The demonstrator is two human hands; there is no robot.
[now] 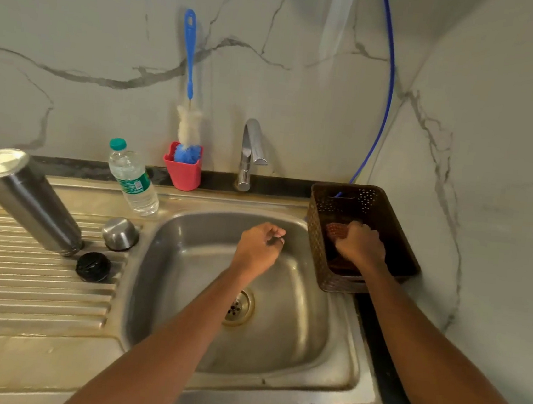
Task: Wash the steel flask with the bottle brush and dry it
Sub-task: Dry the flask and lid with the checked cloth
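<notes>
The steel flask [25,196] stands upside down on the ribbed drainboard [19,291] at the left. Its steel cup cap [120,233] and black stopper [93,266] lie beside it. The blue-handled bottle brush [188,95] stands head down in a red holder [183,170] against the wall. My left hand [258,248] hovers over the sink basin [293,336] with loosely curled fingers, holding nothing. My right hand [360,246] is inside the brown basket [315,236] and grips a reddish cloth [334,230].
A plastic water bottle [133,179] with a green cap stands behind the sink's left rim. The steel tap [250,154] rises behind the basin. A blue hose [385,92] runs down the wall into the basket. The drain [238,307] sits mid-basin.
</notes>
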